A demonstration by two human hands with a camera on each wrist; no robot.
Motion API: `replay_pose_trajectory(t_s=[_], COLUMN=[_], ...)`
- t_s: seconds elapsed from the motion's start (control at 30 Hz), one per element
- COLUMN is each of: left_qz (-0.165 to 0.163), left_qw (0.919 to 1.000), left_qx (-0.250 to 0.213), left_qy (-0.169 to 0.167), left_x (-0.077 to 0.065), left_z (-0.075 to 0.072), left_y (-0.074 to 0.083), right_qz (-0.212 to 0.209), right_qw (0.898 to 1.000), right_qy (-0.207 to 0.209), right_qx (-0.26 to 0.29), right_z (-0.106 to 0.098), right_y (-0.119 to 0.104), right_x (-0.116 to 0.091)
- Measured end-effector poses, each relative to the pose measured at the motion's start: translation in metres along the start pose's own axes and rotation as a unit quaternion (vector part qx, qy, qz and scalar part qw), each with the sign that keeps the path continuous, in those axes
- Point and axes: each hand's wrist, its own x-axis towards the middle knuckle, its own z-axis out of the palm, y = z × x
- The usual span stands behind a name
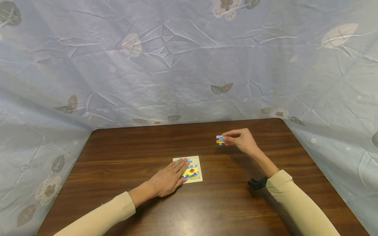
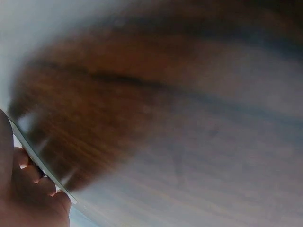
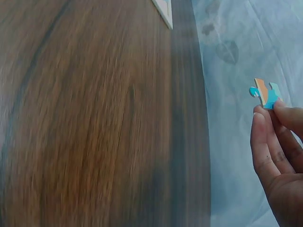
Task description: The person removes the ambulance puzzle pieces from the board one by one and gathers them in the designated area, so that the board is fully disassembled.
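My right hand (image 1: 240, 140) pinches a small puzzle piece (image 1: 220, 139) between thumb and fingers, raised over the table's far right part. The piece is blue, orange and yellow with a round knob; in the right wrist view the same puzzle piece (image 3: 266, 94) stands out past the fingertips. Fingers straight, my left hand (image 1: 168, 179) rests on the left side of a square puzzle board (image 1: 200, 168) with a pale frame. A yellow vehicle with blue wheels and a red cross shows on the uncovered part; the rest lies hidden beneath the fingers.
The dark wood-grain table (image 1: 124, 147) has rounded far corners. Pale blue curtain fabric (image 1: 165, 82) with leaf prints hangs behind and along both sides. A black strap-like device (image 1: 257, 183) sits at the right wrist, beside the cream sleeve (image 1: 295, 200).
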Motion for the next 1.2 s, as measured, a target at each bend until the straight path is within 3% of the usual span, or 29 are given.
replay_pose_trajectory(t_s=[0.13,0.63,1.2], left_qz=[-0.002,-0.003,0.001], left_qw=[1.0000,1.0000,0.9998], left_qx=[0.001,0.002,0.015], left_qy=[0.001,-0.002,-0.011], left_x=[0.000,-0.001,-0.001], left_z=[0.000,-0.003,-0.002], left_y=[-0.001,-0.001,0.000], right_qz=[0.013,0.071,0.159], right_qw=[1.000,0.996,0.986], right_qy=[0.016,0.007,0.000], right_qx=[-0.002,-0.054,-0.048], right_z=[-0.013,-0.063,-0.084], right_y=[0.009,0.041,0.049], right_x=[0.002,-0.016,-0.022])
